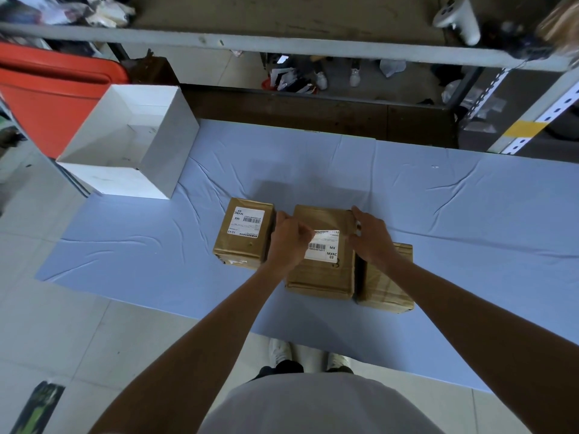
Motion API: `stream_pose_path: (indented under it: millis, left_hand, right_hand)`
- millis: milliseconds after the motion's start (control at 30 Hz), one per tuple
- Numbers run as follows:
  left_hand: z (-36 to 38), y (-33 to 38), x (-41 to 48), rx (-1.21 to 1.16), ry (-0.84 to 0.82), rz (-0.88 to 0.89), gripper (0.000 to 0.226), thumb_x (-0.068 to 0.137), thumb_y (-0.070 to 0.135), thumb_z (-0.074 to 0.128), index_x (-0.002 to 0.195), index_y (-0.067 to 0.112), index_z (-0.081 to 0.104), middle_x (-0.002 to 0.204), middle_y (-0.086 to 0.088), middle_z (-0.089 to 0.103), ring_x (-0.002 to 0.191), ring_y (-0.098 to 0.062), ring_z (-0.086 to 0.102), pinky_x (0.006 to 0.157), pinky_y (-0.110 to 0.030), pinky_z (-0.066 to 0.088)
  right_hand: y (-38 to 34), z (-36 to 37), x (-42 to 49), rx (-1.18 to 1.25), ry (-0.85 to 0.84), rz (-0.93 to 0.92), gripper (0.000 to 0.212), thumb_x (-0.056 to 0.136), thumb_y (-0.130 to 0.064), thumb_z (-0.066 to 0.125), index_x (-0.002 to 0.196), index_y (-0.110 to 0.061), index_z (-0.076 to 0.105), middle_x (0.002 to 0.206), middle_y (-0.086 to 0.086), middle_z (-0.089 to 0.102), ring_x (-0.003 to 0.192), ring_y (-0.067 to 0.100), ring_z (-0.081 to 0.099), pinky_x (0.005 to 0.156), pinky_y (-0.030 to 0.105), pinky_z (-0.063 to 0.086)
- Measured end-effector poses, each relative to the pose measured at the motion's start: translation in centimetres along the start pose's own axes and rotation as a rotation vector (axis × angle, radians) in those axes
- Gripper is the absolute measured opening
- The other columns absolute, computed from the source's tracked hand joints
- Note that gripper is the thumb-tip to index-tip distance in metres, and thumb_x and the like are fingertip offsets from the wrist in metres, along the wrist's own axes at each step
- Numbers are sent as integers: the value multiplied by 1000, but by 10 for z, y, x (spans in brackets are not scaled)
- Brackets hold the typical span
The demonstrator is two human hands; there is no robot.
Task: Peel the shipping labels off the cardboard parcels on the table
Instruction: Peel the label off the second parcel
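Head view shows the left hand [289, 239] with its fingers curled up at the left edge of the middle parcel [322, 277]. Its thumb sits right by a corner of the shipping label [324, 247] on top. I cannot tell if it is pinching that corner yet or just holding the parcel. The right hand [371, 238] lies on the right edge of the same parcel with its fingers nearly straight, and it grips nothing. To do this step well, I think the right hand should press down to keep the parcel from sliding. The left hand should lift one corner with a nail and pull slowly and low, so the paper does not rip. The left parcel [244, 233] sits just beside it with its own label [247, 222] on top. The right parcel [388, 283] is partly hidden under the right arm, so any label there cannot be seen. All three rest on a blue cloth [438, 214], and an open white box [131, 142] stands farther off to the left.
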State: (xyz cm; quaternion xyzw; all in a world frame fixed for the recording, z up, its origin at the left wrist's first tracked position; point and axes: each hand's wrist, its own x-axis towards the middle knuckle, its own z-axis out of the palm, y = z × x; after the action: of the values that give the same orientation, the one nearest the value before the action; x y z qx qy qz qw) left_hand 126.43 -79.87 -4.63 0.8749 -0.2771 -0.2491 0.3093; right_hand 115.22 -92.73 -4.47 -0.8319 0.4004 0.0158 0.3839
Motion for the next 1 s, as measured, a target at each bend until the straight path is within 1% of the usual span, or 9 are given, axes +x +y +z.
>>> stream_pose_path:
  millis: [67, 267, 333, 500, 600, 700, 800, 900, 1000]
  left_hand:
    - [0, 0, 0, -5, -3, -1, 21, 91, 20, 58, 85, 3, 68, 112, -4, 43, 83, -10, 51, 76, -21, 44]
    - [2, 0, 3, 1, -8, -3, 20, 91, 20, 58, 88, 3, 69, 118, -6, 43, 74, -5, 48, 68, -11, 37]
    - [2, 0, 3, 0, -15, -3, 20, 91, 19, 58, 87, 3, 69, 117, -6, 43, 76, -7, 49, 71, -14, 37]
    - [3, -3, 6, -24, -21, -19, 21, 88, 17, 58, 72, 4, 65, 111, -10, 52, 74, -11, 56, 62, -14, 40]
    - [4, -3, 7, -36, -12, -25, 24, 88, 16, 59, 64, 9, 60, 109, -10, 50, 71, -6, 52, 66, -17, 39]
    - [4, -4, 7, -43, -12, -26, 22, 88, 16, 60, 72, 2, 63, 107, -7, 48, 76, -11, 54, 70, -22, 42]
    - [5, -8, 10, -50, -12, -16, 25, 86, 16, 60, 63, 6, 60, 103, -13, 55, 86, -16, 58, 75, -27, 49]
    - [6, -9, 10, -49, -18, -22, 32, 87, 17, 60, 56, 15, 54, 103, -15, 57, 82, -12, 58, 72, -21, 49]
    - [6, -8, 10, -48, -21, -34, 32, 88, 18, 60, 57, 18, 53, 107, -13, 54, 74, -5, 53, 56, -4, 40]
  right_hand:
    - [0, 0, 0, -1, 2, 0, 65, 86, 2, 54, 146, -5, 29, 140, 20, 47, 129, 35, 46, 107, 44, 41]
    - [1, 0, 2, -28, 0, -4, 64, 87, 1, 53, 146, -3, 27, 139, 22, 48, 129, 36, 46, 107, 43, 40]
    - [1, 0, 1, -40, 3, -4, 64, 88, 2, 53, 146, -3, 28, 138, 22, 49, 127, 36, 47, 106, 42, 41]
    - [3, 2, 3, -20, 3, -15, 64, 87, 2, 53, 146, -3, 28, 135, 23, 50, 125, 38, 49, 104, 45, 42]
    - [3, 2, 3, -14, 5, -13, 65, 87, 1, 55, 146, -4, 28, 137, 21, 49, 126, 36, 49, 105, 44, 43]
    - [4, 2, 4, -19, 7, -19, 65, 87, 1, 56, 146, -4, 28, 137, 21, 49, 126, 35, 49, 105, 42, 43]
    - [5, 2, 5, -22, 0, -23, 67, 87, -2, 59, 146, -4, 28, 138, 20, 49, 126, 34, 48, 106, 42, 42]
    - [6, 2, 6, -24, -2, -28, 67, 86, -1, 59, 146, -3, 28, 138, 20, 49, 127, 34, 48, 106, 43, 41]
    - [6, 2, 6, -11, -3, -24, 68, 86, 0, 59, 146, -4, 28, 139, 20, 49, 127, 34, 48, 106, 43, 42]
